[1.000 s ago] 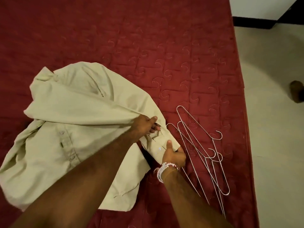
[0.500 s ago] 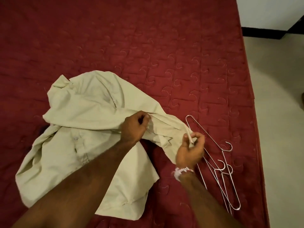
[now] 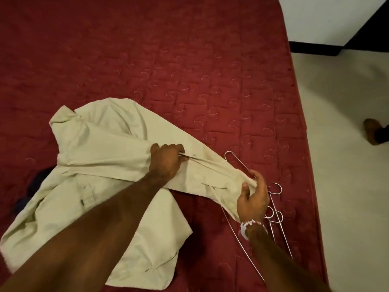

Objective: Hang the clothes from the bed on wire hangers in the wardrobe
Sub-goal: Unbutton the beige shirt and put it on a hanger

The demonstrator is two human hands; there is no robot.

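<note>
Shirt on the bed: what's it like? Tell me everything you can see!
The shirt is pale cream, thin woven cloth by its look, with a collar, buttons and a pocket. It lies rumpled on the red bed, partly hidden by the arms. The left hand grips a fold near its middle. The right hand holds its stretched end, which lies over the wire hangers. A dark thing peeks from under its left edge.

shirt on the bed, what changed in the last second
The right hand took hold of the end of the shirt and drew it right, over the wire hangers. The left hand closed on the shirt, so cloth stretches between them. Hangers and bed unchanged.
</note>
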